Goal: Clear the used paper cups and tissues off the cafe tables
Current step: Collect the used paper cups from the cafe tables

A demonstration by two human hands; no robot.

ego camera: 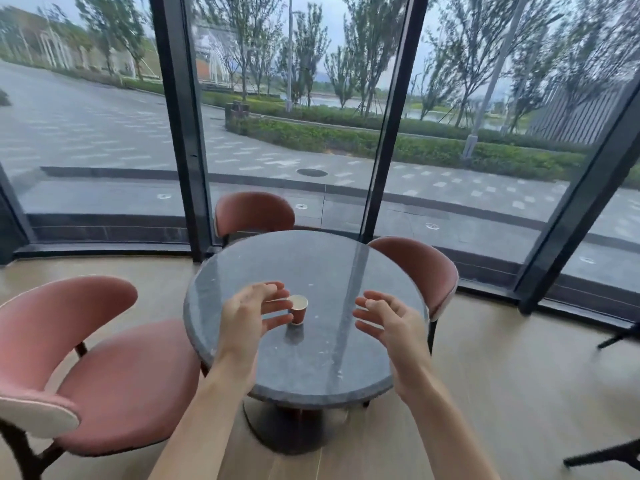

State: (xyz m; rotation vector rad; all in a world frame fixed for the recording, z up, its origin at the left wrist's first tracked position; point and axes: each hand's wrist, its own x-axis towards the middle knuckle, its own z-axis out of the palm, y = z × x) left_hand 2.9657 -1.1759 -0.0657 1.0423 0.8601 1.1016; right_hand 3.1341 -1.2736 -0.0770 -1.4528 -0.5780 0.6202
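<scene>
Head view: small red paper cup (298,310), label unreadable, beside left hand (250,314).

A round grey table (311,368) with a shiny stone top stands on one thick foot. Three pink chairs sit around it: one big chair (90,362) at the left, one (254,213) at the far side, and one (420,268) at the right. The floor (502,393) is pale wood. Behind them, tall windows with dark frames (180,126) show a wet road and green trees.
</scene>
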